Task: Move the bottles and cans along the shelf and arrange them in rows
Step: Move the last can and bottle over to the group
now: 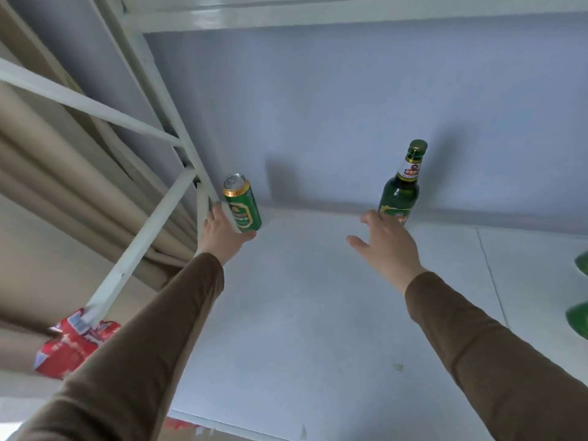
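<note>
A white shelf board (pixel 318 297) runs back to a pale blue-grey wall (pixel 350 106), with a white metal frame (pixel 152 100) rising at the left and another shelf level overhead. Beyond the frame, at about nine o'clock, hang beige curtain folds (pixel 47 160), and a red printed package (pixel 73 348) sits at the lower left beneath a frame bar.

The green can (pixel 241 202) stands at the back left corner of the shelf, long axis near upright with its silver top leaning toward eleven o'clock. The left hand (pixel 222 232) grips it low on the body, thumb curled under its near side and fingers going round the far side next to the frame post.

The green bottle (pixel 402 186) stands upright against the wall at about one o'clock from the can, well apart from it, cap up and neck tipped slightly toward one o'clock. The right hand (pixel 388 243) reaches at its base with fingers spread and relaxed; fingertips lie at the lower label, though whether they touch cannot be told.

At three o'clock, two green objects (pixel 580 292) are cut off by the edge. Both arms wear brown sleeves (pixel 493 345).
</note>
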A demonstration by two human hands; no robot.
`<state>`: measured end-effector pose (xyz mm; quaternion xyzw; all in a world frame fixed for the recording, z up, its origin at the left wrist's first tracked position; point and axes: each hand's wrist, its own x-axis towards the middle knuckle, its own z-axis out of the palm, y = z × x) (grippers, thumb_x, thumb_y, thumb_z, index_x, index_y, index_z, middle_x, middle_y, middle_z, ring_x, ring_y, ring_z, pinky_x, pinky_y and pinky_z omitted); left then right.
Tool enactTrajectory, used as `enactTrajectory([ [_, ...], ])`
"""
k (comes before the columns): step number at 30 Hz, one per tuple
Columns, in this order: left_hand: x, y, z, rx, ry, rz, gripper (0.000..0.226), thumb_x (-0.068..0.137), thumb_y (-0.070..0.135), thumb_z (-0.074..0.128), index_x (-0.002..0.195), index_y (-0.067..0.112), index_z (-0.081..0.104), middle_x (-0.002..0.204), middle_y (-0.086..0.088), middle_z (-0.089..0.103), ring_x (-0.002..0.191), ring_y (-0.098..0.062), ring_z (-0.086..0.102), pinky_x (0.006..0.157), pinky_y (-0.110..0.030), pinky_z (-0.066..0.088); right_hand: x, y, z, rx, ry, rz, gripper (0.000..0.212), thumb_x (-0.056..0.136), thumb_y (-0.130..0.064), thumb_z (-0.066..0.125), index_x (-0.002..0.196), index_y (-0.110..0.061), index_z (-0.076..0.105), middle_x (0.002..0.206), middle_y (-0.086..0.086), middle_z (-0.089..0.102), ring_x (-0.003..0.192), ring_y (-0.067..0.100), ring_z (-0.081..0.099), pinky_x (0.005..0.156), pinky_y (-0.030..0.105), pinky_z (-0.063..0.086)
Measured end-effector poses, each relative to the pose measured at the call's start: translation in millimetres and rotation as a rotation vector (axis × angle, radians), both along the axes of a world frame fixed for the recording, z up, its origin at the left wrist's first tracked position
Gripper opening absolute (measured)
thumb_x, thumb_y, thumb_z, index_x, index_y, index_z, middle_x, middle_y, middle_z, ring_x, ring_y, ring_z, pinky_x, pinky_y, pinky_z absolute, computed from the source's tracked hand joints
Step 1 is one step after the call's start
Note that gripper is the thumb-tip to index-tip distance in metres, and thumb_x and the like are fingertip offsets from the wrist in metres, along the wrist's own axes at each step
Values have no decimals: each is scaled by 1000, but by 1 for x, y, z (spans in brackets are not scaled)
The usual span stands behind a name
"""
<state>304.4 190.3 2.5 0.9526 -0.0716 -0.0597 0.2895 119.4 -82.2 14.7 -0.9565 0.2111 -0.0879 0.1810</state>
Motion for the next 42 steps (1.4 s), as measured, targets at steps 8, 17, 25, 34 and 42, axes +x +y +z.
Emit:
enactTrajectory([
  [8, 42, -24, -24, -354, 3, 114, 97, 68, 35, 92, 143, 15, 34, 136, -7, 55, 121, -30, 56, 103, -42, 46, 0, -47, -5, 189, -174, -365, 62, 78, -52, 76, 115, -17, 41, 114, 5, 61, 101, 31, 60, 76, 43, 54],
  [17, 46, -33, -31, -477, -16, 147, 84, 72, 30, 90, 141, 16, 43, 134, -6, 59, 123, -27, 57, 108, -46, 46, 38, -70, 4, 452, -344, -349, 74, 75, -38, 83, 132, -20, 39, 127, 1, 51, 113, 25, 57, 98, 48, 51],
  [25, 22, -61, -24, -472, 22, -8, 70, 73, 29, 89, 131, 20, 50, 122, 2, 62, 109, -20, 60, 93, -35, 49, 29, -71, 2, 481, -392, -361, 59, 76, -29, 83, 119, -20, 44, 115, 1, 58, 103, 25, 61, 91, 44, 53],
  [34, -47, -175, -7, -551, 79, -373, 60, 73, 26, 88, 119, 27, 49, 112, 9, 65, 101, -15, 63, 79, -23, 48, -55, -58, 15, 450, -454, -446, 57, 75, -37, 82, 117, -28, 44, 111, -5, 61, 99, 17, 62, 90, 41, 55],
  [42, -134, -267, -5, -579, 154, -629, 65, 72, 31, 88, 124, 23, 50, 120, 6, 65, 108, -20, 63, 92, -39, 56, -163, -64, 21, 401, -434, -604, 58, 74, -41, 81, 117, -30, 45, 112, -6, 63, 102, 19, 63, 93, 45, 53],
])
